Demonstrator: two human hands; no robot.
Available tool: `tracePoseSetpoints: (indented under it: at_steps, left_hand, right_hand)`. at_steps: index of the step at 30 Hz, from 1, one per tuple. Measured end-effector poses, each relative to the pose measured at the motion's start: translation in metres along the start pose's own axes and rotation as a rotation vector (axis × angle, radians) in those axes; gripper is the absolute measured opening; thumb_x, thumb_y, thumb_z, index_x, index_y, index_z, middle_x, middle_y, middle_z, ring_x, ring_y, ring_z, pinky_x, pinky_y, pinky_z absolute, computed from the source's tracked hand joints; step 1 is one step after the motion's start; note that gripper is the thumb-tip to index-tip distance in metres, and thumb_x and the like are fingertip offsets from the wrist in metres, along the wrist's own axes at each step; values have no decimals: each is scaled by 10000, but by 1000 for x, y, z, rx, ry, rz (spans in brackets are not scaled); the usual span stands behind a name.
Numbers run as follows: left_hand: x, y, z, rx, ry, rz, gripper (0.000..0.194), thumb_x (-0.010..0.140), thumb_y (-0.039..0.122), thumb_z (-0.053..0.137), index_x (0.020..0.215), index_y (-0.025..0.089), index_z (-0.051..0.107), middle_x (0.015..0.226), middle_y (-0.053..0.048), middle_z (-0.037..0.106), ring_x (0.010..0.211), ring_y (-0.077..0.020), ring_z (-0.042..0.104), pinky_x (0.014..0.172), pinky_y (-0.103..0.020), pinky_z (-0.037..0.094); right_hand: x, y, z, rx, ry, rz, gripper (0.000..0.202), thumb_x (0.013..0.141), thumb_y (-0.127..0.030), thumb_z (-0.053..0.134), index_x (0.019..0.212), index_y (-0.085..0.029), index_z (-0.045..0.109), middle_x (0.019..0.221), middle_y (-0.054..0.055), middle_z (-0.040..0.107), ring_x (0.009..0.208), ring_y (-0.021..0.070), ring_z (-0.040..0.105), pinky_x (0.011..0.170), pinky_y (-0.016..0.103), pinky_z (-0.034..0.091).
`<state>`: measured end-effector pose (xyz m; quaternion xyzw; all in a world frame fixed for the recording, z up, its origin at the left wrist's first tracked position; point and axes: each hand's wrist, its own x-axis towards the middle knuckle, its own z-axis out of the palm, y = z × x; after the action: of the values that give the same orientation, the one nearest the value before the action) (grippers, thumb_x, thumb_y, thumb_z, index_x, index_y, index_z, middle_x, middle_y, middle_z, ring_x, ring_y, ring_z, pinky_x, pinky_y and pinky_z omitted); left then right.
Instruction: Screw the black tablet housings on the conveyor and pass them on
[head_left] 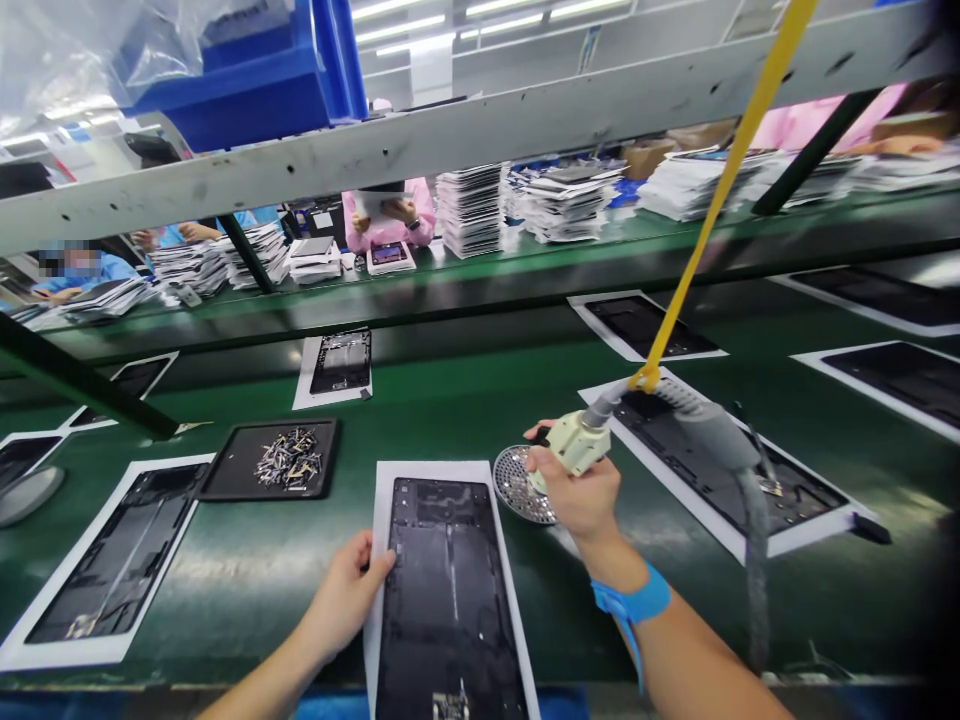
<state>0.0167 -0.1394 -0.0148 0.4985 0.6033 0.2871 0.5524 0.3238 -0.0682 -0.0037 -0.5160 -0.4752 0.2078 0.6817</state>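
Note:
In front of me, a black tablet housing (pixel 450 600) lies on a white sheet (pixel 384 485), its lower end cut off by the frame. My left hand (pixel 349 590) pinches the left edge of that sheet, thumb on top by the housing's rim. My right hand (pixel 581 495) is wrapped around a cream-coloured electric screwdriver (pixel 579 442) with a grey cable, hung from a yellow strap (pixel 705 225); its tip is hidden. Just beneath and beside those fingers sits a round perforated metal dish (pixel 517 485). A blue wrist strap (pixel 634 600) circles my right wrist.
A black tray (pixel 232 465) of small metal parts (pixel 291 458) stands left. More housings on sheets lie on the green bench, one at left (pixel 124 550) and one at right (pixel 735 470). A grey rail (pixel 450 135) crosses overhead, bearing a blue bin (pixel 255 80). Co-workers sit behind paper stacks (pixel 470 210).

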Motion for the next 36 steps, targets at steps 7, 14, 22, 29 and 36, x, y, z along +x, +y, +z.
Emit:
tracePoseSetpoints:
  at_steps: [7, 14, 22, 29, 36]
  left_hand:
    - [12, 16, -47, 502, 129, 80, 530, 870, 658, 506, 995, 183, 706, 589, 39, 535, 496, -163, 529, 529, -273, 389]
    - [50, 25, -99, 829, 356, 206, 344, 912, 470, 471, 966, 220, 700, 798, -40, 733, 725, -206, 666, 700, -284, 463]
    - [96, 53, -151, 1067, 451, 237, 387, 928, 408, 415, 991, 195, 733, 1038, -107, 757, 946, -254, 700, 840, -301, 488]
    - [120, 73, -148, 1152, 188, 93, 282, 893, 362, 505, 915, 221, 748, 927, -77, 783, 873, -252, 713, 723, -281, 452]
    - [126, 69, -142, 1149, 168, 49, 126, 811, 245, 585, 801, 221, 709, 789, -62, 755, 780, -235, 698, 676, -267, 425]
  right_hand:
    - [1, 0, -1, -20, 8, -5, 212, 769, -344, 758, 905, -187, 713, 747, 35, 745, 582, 176, 673, 630, 343, 611]
    - [1, -2, 1, 13, 22, -2, 216, 748, -331, 780, 888, -179, 719, 763, 45, 756, 573, 174, 675, 577, 320, 600]
    - [1, 1, 0, -12, 14, -5, 228, 764, -345, 764, 912, -181, 707, 738, 35, 743, 516, 161, 638, 534, 320, 579]
    - [2, -1, 1, -14, 44, 10, 296, 754, -419, 783, 909, -180, 705, 716, 37, 736, 511, 166, 636, 571, 341, 606]
    - [0, 3, -2, -13, 17, 3, 272, 765, -373, 781, 938, -175, 713, 766, 48, 756, 515, 163, 647, 546, 321, 584]
